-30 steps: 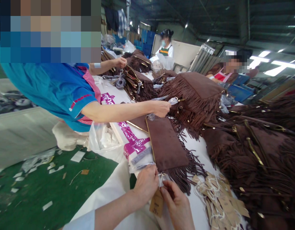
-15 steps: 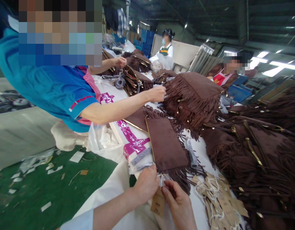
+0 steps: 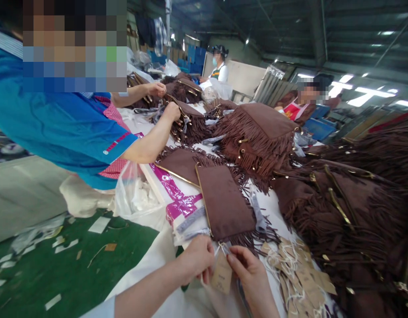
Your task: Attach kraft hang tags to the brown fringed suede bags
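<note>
A flat brown suede fringed pouch (image 3: 224, 203) lies on the white table in front of me. At its near corner my left hand (image 3: 195, 260) is closed, pinching a white string. Close beside it, my right hand (image 3: 248, 271) pinches the same string, and a brown cardboard hang tag (image 3: 221, 274) dangles between the two hands. Several more tags with white strings (image 3: 303, 276) lie in a heap just right of my right hand.
A person in a blue shirt (image 3: 68, 132) leans over the table from the left, one hand (image 3: 172, 110) on a stack of brown bags (image 3: 190, 121). Fringed brown bags (image 3: 260, 132) pile up ahead and to the right (image 3: 356, 207). Two more workers stand at the far end. Green floor (image 3: 58, 265) lies left.
The person in blue has pulled an arm back from the big fringed bag to the stack of bags further left. My hands stay at the pouch's corner with the tag; the view has shifted slightly.
</note>
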Motion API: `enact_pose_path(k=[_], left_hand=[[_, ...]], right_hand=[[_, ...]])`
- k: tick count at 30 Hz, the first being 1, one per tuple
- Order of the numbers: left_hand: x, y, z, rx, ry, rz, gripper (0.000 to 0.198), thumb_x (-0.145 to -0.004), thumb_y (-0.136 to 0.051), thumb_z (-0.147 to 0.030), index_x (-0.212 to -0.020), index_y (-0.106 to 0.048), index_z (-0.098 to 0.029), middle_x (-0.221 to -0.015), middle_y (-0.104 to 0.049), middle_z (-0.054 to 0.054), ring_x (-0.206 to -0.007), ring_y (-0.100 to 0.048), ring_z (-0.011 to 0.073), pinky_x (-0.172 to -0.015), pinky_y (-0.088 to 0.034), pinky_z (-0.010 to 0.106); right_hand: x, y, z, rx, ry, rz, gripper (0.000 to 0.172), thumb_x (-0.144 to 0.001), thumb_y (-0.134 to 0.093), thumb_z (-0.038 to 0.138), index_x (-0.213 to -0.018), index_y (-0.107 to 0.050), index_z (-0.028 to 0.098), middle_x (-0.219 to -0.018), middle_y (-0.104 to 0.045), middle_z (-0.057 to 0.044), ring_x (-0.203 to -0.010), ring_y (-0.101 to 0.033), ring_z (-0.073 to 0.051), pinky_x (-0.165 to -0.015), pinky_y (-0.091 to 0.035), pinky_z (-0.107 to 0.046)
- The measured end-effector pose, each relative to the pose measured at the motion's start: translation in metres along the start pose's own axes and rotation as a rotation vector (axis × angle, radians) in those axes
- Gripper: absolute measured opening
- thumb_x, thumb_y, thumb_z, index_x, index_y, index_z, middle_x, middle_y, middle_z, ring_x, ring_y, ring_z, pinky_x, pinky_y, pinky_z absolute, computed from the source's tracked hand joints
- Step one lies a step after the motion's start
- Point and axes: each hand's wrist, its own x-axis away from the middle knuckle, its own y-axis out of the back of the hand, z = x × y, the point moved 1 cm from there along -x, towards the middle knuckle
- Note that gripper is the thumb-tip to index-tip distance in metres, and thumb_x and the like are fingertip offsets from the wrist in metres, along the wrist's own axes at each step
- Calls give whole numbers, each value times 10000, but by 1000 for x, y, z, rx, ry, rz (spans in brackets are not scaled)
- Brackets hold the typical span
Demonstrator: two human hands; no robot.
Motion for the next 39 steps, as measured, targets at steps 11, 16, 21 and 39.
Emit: enact_pose_path(k=[11, 16, 21, 39], left_hand=[[2, 8, 13, 323, -21, 171, 178, -445, -447, -112, -615, -467, -162, -453, -554, -22, -278, -384, 58, -283, -237, 146], [8, 8, 17, 414, -67, 257, 186, -440, -501, -167, -625, -482, -154, -454, -537, -24, -302, -392, 52, -299, -235, 145], [15, 3, 22, 370, -119, 125, 196, -465, -588, -216, -623, -493, -147, -446, -520, -43, -326, -398, 50, -337, -271, 160], [6, -8, 48, 175, -170, -20, 120, -543, -563, -222, -582, -468, -159, -426, -500, -39, -332, -388, 55, -350, -256, 169]], right_hand=[[-5, 0, -1, -223, -152, -11, 253, -561, -704, 339, -715, -620, 157, -555, -570, 33, -502, -447, -96, -472, -328, -202], [-6, -2, 2, -246, -152, -28, 225, -564, -686, 319, -696, -611, 154, -542, -559, 39, -479, -432, -89, -456, -315, -199], [-8, -3, -2, -179, -124, -69, 198, -592, -659, 307, -714, -609, 159, -555, -560, 39, -493, -453, -97, -455, -340, -200], [-15, -12, -13, -109, -83, -181, 202, -579, -647, 328, -696, -595, 172, -575, -605, 0, -534, -548, -165, -467, -445, -257]])
